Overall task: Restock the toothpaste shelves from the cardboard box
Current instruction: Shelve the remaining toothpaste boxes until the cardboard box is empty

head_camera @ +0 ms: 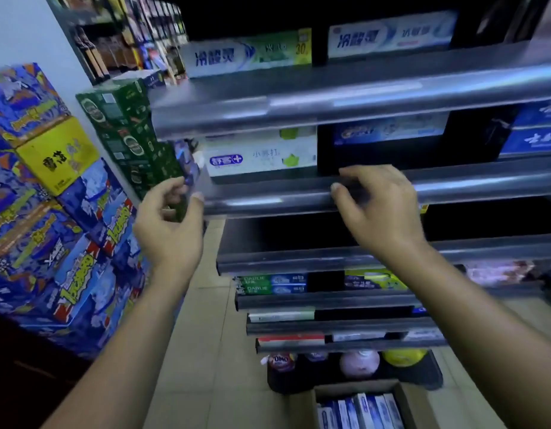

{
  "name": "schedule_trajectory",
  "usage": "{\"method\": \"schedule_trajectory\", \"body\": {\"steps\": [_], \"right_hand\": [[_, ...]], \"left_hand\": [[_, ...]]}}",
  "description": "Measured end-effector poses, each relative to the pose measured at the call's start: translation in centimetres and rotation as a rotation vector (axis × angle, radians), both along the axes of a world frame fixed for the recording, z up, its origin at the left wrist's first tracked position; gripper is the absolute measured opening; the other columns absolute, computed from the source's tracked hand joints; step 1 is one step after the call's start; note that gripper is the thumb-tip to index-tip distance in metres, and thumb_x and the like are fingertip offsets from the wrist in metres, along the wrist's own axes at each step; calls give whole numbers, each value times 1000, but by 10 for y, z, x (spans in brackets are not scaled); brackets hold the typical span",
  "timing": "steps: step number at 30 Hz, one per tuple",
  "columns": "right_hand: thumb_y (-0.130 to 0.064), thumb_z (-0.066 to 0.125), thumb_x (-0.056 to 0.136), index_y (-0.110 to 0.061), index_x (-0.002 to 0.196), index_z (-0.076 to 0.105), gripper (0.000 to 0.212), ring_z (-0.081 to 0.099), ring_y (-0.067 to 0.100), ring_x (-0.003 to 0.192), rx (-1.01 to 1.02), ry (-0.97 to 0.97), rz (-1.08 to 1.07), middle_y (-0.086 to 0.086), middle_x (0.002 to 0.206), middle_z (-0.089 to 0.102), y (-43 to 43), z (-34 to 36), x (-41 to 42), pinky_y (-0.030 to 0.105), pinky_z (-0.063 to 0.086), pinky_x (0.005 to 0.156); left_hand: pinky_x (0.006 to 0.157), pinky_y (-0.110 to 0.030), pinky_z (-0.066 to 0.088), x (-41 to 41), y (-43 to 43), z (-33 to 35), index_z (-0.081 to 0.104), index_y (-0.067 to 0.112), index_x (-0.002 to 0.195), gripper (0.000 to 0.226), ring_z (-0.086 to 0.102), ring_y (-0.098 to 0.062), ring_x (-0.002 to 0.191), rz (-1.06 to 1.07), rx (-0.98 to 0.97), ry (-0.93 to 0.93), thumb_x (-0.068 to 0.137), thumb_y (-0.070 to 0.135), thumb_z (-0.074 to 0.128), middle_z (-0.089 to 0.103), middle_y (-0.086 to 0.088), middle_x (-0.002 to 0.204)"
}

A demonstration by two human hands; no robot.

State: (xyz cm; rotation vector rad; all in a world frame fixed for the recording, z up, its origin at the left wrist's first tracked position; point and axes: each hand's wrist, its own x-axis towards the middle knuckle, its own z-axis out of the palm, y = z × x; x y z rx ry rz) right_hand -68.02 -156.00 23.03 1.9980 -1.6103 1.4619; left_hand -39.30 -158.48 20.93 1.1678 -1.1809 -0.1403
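My left hand (169, 218) pinches the left end of the shelf rail (268, 199), where a blurred clear label strip (203, 178) sticks up. My right hand (376, 205) grips the same rail further right, fingers curled over its top lip and thumb on its front. Behind the rail lies a white toothpaste box (258, 156), with a dark gap to its right. More toothpaste boxes (246, 57) fill the shelf above. The open cardboard box (311, 400) stands on the floor below, with several blue-and-white toothpaste boxes (361, 410) upright inside.
Blue drink cartons (51, 243), a yellow carton (57, 156) and green cartons (125, 134) are stacked at the left. Lower shelves hold green Darlie boxes (271, 284). Bottles (358, 363) stand on the bottom shelf. Tiled floor (200, 335) runs between the cartons and the shelving.
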Motion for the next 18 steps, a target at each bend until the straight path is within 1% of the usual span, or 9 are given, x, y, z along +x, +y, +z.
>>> {"method": "schedule_trajectory", "body": {"steps": [2, 5, 7, 10, 12, 13, 14, 16, 18], "right_hand": [[-21, 69, 91, -7, 104, 75, 20, 66, 29, 90, -17, -28, 36, 7, 95, 75, 26, -37, -17, 41, 52, 82], [-16, 69, 91, -5, 100, 75, 16, 67, 27, 89, 145, -91, 65, 9, 96, 75, 58, -101, -43, 38, 53, 80], [-12, 69, 90, -5, 99, 76, 13, 69, 27, 89, 371, -164, 37, 9, 96, 76, 75, -154, -63, 37, 53, 78], [-9, 71, 88, -7, 104, 76, 17, 70, 23, 88, 772, -315, -55, 6, 97, 77, 99, -249, -91, 36, 54, 78], [-14, 71, 86, -16, 95, 75, 10, 66, 8, 74, 986, -355, -130, -2, 88, 75, 118, -319, -107, 26, 49, 74], [-15, 72, 85, -22, 89, 72, 8, 60, 0, 66, 1078, -370, -158, -8, 81, 71, 128, -355, -113, 16, 45, 69], [-14, 73, 84, -22, 87, 72, 8, 57, -3, 62, 1160, -397, -183, -10, 77, 67, 137, -390, -118, 7, 40, 64], [-10, 75, 82, -11, 94, 75, 12, 60, 4, 67, 1297, -472, -229, 0, 81, 70, 155, -457, -126, 5, 38, 65], [-8, 76, 81, -7, 95, 75, 14, 69, 24, 82, 1412, -561, -271, 10, 89, 74, 172, -526, -134, 19, 44, 74]], "left_hand": [[78, -21, 52, -10, 25, -40, 66, 35, 109, 22, 65, -7, 87, -77, -30, -101, 92, 21, 71, 68, 4, 97], [74, -20, 50, -32, 59, -115, 66, 35, 106, 22, 62, -3, 83, -205, 171, -212, 93, 18, 70, 65, 15, 93], [67, -21, 51, -54, 78, -177, 66, 47, 99, 30, 62, -5, 77, -300, 419, -188, 89, 18, 70, 67, 13, 87], [62, -13, 47, -87, 106, -279, 67, 56, 95, 49, 61, -5, 68, -416, 772, -199, 86, 8, 74, 69, 17, 83], [65, -14, 49, -111, 124, -348, 66, 59, 92, 51, 63, -2, 67, -484, 988, -198, 83, 10, 74, 69, 24, 82], [68, -19, 52, -124, 134, -381, 64, 61, 91, 46, 63, -1, 67, -518, 1081, -217, 80, 17, 73, 69, 27, 82], [71, -23, 53, -135, 142, -414, 63, 62, 89, 41, 64, 0, 68, -540, 1171, -227, 77, 24, 70, 69, 30, 82], [74, -23, 51, -159, 153, -474, 61, 61, 89, 31, 68, -3, 77, -556, 1346, -246, 71, 36, 65, 68, 31, 82], [76, -24, 46, -184, 160, -543, 63, 44, 105, 35, 70, -18, 97, -553, 1507, -329, 70, 42, 62, 73, 19, 98]]}}
